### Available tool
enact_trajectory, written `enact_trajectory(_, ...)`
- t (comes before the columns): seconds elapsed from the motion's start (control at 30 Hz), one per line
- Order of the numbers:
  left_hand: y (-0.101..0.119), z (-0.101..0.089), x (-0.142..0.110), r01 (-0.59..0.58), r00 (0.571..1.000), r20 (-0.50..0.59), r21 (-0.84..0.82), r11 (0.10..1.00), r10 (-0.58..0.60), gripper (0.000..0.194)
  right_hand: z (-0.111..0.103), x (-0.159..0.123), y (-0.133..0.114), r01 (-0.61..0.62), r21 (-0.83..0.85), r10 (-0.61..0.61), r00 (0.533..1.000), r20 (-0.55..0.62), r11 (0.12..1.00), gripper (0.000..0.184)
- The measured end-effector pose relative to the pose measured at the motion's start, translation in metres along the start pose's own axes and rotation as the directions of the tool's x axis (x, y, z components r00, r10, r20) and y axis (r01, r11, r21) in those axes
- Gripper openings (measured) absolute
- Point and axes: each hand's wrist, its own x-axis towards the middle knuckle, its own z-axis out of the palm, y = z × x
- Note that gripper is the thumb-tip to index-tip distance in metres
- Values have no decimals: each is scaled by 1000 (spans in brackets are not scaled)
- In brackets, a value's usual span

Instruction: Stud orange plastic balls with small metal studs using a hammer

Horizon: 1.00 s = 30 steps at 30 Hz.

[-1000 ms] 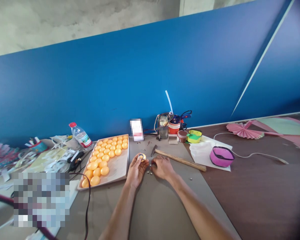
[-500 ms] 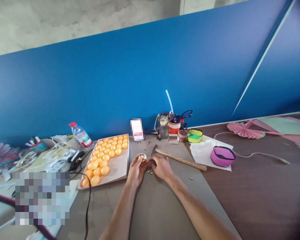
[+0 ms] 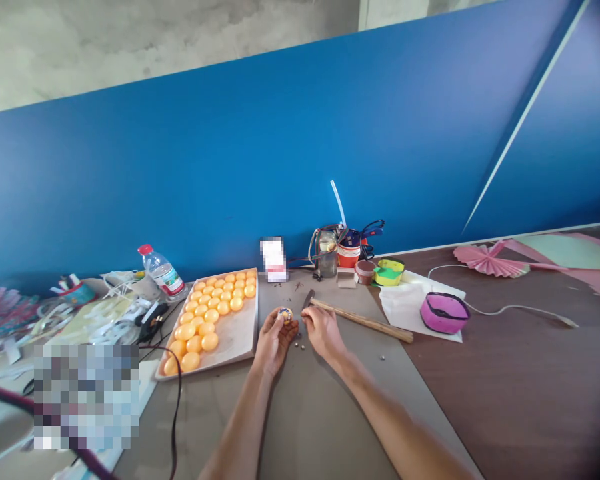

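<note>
My left hand [image 3: 274,339] is closed round a small ball [image 3: 285,313] with a blue and orange pattern, held up between its fingertips. My right hand [image 3: 321,331] sits just to its right, fingers pinched together close to the ball; what they hold is too small to make out. A few small metal beads [image 3: 300,346] lie on the grey mat [image 3: 300,407] below the hands. A hammer [image 3: 356,318] with a wooden handle lies just beyond my right hand.
A tray [image 3: 241,335] of several orange balls stands left of my hands. A water bottle [image 3: 162,273] and cables lie further left. Cups and jars [image 3: 349,256], a pink pouch [image 3: 443,313] on white paper and a pink paper fan [image 3: 487,260] sit right, before a blue board.
My right hand has lifted off the mat and moved up and left towards the ball in my left hand. The left hand has barely moved.
</note>
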Motion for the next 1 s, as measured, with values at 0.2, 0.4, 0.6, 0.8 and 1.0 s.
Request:
enact_trajectory(0.2, 1, 3, -2, -1, 1000, 5, 27, 1000, 0, 33, -3, 9, -1, -204, 487, 195, 978, 71, 849, 17)
enact_trajectory(0.4, 1, 6, -4, -20, 998, 61, 7, 1000, 19, 35, -2, 8, -6, -262, 677, 222, 964, 148, 688, 13)
enact_trajectory(0.6, -2, 8, -5, -14, 994, 114, 61, 998, 7, 36, 1, 7, -8, -249, 730, 227, 965, 131, 636, 12)
enact_trajectory(0.8, -4, 11, -7, -31, 992, 123, 113, 993, 17, 35, 1, 3, -14, -207, 654, 196, 976, 91, 728, 10)
enact_trajectory(1.0, -3, 13, -8, -49, 993, 117, 139, 989, 33, 35, -4, 1, -16, -75, 453, 90, 996, -12, 888, 13)
